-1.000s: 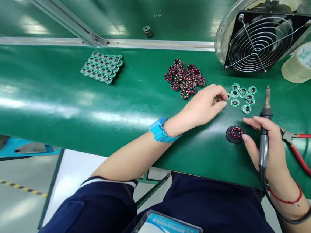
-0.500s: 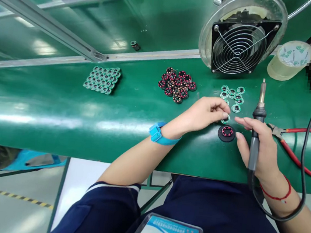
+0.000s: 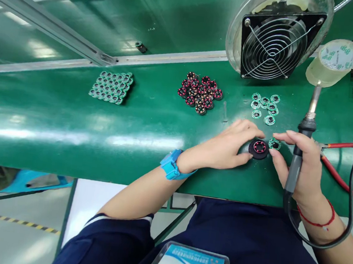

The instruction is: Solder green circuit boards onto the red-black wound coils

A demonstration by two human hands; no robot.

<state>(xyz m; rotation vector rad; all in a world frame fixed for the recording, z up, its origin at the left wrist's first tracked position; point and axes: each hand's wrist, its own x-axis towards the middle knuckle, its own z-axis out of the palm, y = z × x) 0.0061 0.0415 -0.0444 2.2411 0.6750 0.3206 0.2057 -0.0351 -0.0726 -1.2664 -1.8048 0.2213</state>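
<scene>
My left hand has its thumb and fingertips around the left side of a round black base, which lies on the green bench. On that base sits a small red-and-black ring-shaped coil. My right hand pinches a small round green circuit board between thumb and forefinger, just right of the base. A soldering iron also rests in my right hand, tip pointing away from me. Several similar loose boards lie beyond my hands.
A heap of red-and-black coils lies at the middle. Further left stands a block of stacked green-topped parts. At the back are a fan and a tape roll. Red-handled cutters and the iron's cable occupy the right.
The round circuit board has passed from my left hand to my right fingers. My left hand has moved down to the black base. The soldering iron has shifted slightly right with my right hand.
</scene>
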